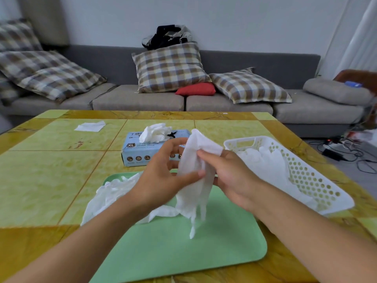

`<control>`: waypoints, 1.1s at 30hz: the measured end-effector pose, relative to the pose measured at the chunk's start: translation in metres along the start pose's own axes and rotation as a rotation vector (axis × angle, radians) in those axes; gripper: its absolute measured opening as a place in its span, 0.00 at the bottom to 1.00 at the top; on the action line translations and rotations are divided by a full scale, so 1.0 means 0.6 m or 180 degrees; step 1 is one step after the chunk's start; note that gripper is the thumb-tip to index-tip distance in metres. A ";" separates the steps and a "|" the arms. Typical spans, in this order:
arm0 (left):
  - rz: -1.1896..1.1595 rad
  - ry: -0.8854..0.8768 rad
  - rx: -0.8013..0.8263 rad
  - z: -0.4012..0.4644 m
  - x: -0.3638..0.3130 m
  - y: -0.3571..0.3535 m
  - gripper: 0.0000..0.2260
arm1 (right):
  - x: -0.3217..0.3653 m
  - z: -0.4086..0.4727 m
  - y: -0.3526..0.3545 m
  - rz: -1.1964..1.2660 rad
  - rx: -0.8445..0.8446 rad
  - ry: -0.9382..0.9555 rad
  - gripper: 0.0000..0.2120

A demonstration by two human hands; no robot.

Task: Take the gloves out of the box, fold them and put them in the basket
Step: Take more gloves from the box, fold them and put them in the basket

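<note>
At frame centre, the left hand [163, 172] and right hand [228, 176] both pinch a limp, light glove [193, 180] (best held by its cuff).

The things are carried by a worktop [51, 180] tiled in yellow-green squares with darker amber bands along its edges. A pale blue glove box [142, 149] marked XL is set near the middle, with white gloves bunched out of its top opening. A white perforated basket [318, 180] is placed to the right of the box (white gloves are seen inside it). A green tray [183, 252] is laid at the near edge, and loose gloves [106, 193] are draped over its left rim onto the tiles. A flat white sheet [89, 126] is left at the far left.
</note>
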State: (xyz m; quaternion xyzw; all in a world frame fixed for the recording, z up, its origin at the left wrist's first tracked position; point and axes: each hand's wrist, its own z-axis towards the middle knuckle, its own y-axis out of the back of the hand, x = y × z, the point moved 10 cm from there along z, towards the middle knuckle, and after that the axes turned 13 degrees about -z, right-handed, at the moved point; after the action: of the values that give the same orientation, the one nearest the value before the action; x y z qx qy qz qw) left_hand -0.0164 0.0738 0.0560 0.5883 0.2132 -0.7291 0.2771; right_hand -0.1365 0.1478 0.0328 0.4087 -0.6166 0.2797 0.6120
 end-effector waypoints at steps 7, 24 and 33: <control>-0.0703 0.1098 0.0711 0.000 0.055 -0.008 0.21 | 0.004 -0.006 -0.012 0.0604 0.0975 -0.0488 0.19; -0.0658 0.1121 0.0996 -0.018 0.016 -0.012 0.14 | 0.028 -0.028 -0.002 0.0398 0.1032 -0.0237 0.17; -0.0167 0.1524 0.0361 -0.008 0.085 0.008 0.11 | -0.075 -0.004 0.002 -0.0512 0.1099 -0.1123 0.22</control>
State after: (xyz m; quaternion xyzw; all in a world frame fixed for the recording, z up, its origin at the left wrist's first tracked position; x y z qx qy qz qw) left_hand -0.0176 0.0652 0.0051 0.7532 0.2468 -0.5867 0.1661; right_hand -0.1401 0.1576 -0.0112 0.5973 -0.6224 0.2557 0.4364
